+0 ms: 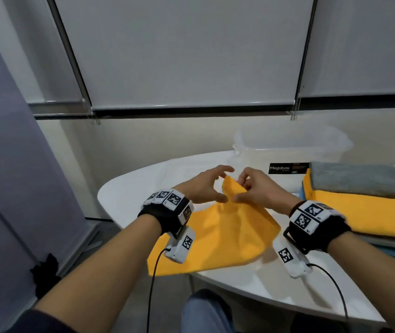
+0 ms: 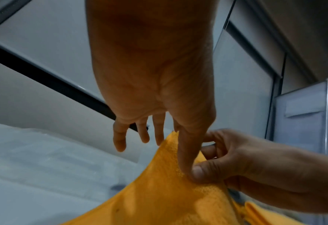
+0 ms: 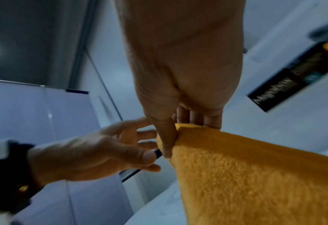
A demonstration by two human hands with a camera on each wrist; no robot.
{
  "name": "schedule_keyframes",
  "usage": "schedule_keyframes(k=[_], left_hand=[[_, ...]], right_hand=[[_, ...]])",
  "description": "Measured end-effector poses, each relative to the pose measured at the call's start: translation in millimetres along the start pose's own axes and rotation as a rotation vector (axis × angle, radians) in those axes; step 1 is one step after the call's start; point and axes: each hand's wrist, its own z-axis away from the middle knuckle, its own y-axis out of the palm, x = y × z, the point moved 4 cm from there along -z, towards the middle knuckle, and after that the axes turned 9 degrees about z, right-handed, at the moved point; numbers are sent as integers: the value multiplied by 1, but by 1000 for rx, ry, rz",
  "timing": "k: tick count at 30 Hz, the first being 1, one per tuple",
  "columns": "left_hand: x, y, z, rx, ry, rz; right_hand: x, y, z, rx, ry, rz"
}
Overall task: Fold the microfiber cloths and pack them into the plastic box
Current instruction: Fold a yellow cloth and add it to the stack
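Note:
A yellow microfiber cloth (image 1: 227, 234) lies spread on the white table (image 1: 131, 188), its far corner lifted into a peak. My right hand (image 1: 239, 191) pinches that corner between thumb and fingers; the right wrist view shows the thumb pressed on the cloth (image 3: 255, 175). My left hand (image 1: 224, 185) hovers just left of the peak with fingers spread and straight. In the left wrist view its thumb lies along the cloth (image 2: 169, 197) beside the right hand (image 2: 205, 162). The clear plastic box (image 1: 275, 152) stands behind the hands and looks empty.
A stack of cloths lies at the right: a grey one (image 1: 355, 179) on top, a yellow one (image 1: 360, 210) under it, blue at the bottom. A black Megabox label (image 1: 287, 168) sits by the box. The table's curved edge runs close on the left and front.

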Motion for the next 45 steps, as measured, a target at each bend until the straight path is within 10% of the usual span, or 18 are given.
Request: schedule_keyframes(k=[5, 15, 24, 38, 45], left_hand=[[-44, -38, 7, 32, 82, 79], [-86, -136, 64, -432, 240, 156], [-105, -180, 99, -583, 289, 217], [-140, -189, 123, -446, 240, 383], [-107, -170, 87, -484, 121, -240]], right_hand=[[49, -31, 6, -62, -184, 91], [79, -95, 16, 27, -272, -16], [110, -163, 22, -170, -345, -290], [138, -211, 41, -197, -381, -202], [112, -182, 19, -173, -324, -1]])
